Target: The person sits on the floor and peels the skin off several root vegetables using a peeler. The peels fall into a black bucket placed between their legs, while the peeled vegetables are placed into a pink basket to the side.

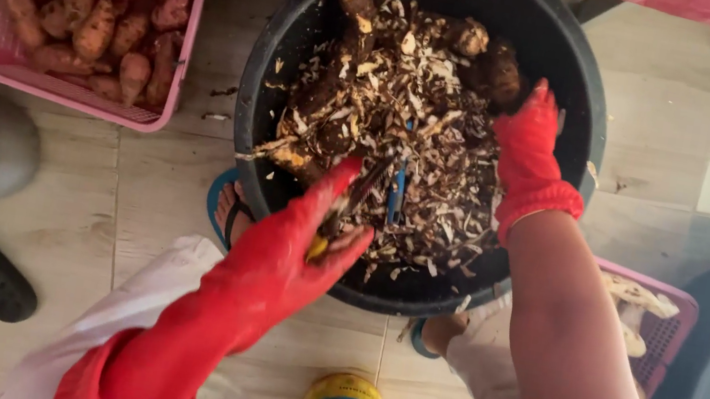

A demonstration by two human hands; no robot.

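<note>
The left hand [297, 238], in a long red rubber glove, is closed around a dark-bladed peeler with a yellow end [341, 216], at the near rim of the round black plastic tub [266, 72]. The right hand [529, 151], in a short red glove, is nearer the brown unpeeled tubers [498, 72], which lie just beyond its fingers at the far side of the heap of peelings [413, 133]. Whether it already grips one, I cannot tell. A pink plastic basket of reddish sweet potatoes [98, 26] sits on the floor, well left of both hands.
</note>
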